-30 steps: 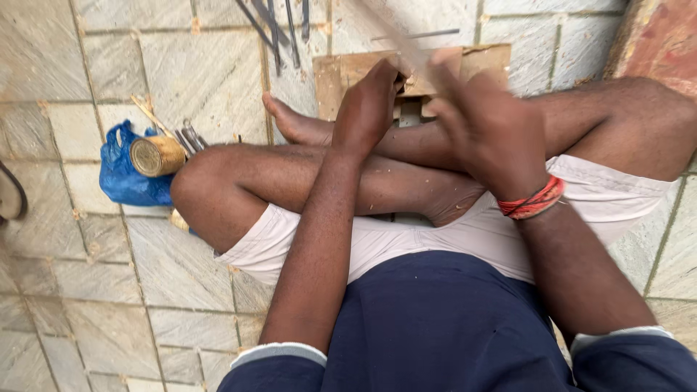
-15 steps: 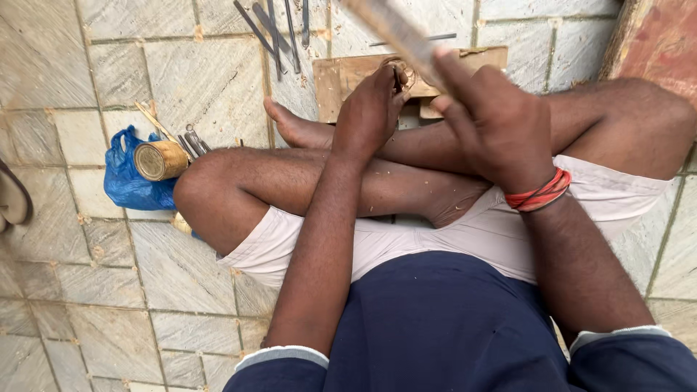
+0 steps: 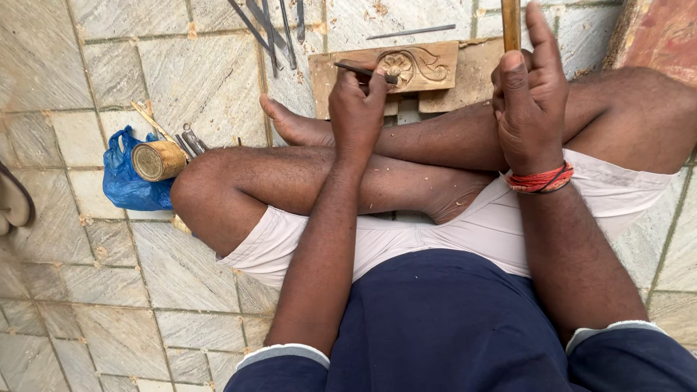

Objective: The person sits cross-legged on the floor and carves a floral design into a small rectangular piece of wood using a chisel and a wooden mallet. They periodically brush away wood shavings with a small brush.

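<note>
Two hands: both at work at the upper middle of the frame, above the crossed legs.
Left hand (image 3: 357,101): fingers pinched shut around a thin dark chisel (image 3: 363,71), its tip set on the carved wooden panel (image 3: 406,69).
Right hand (image 3: 530,101): closed around a wooden handle (image 3: 510,25), forefinger stretched upward along it.
Change: half a second ago the handle slanted across the panel in a blur; now it stands nearly upright and raised, and the left hand has settled lower on the carving. I judge a blow has just landed or the stick is lifted for another.
Chisel axis: long axis runs nearly level, left to right, point toward the floral scroll on the right.
Handle axis: near vertical, running out of the top of the frame; its head is hidden.
Panel: lies flat on the tiled floor (image 3: 203,80), long side across the frame, just beyond the foot.
Nearby: spare chisels (image 3: 272,25) at the upper edge; a tin (image 3: 158,160) on a blue bag (image 3: 123,181) at left.
</note>
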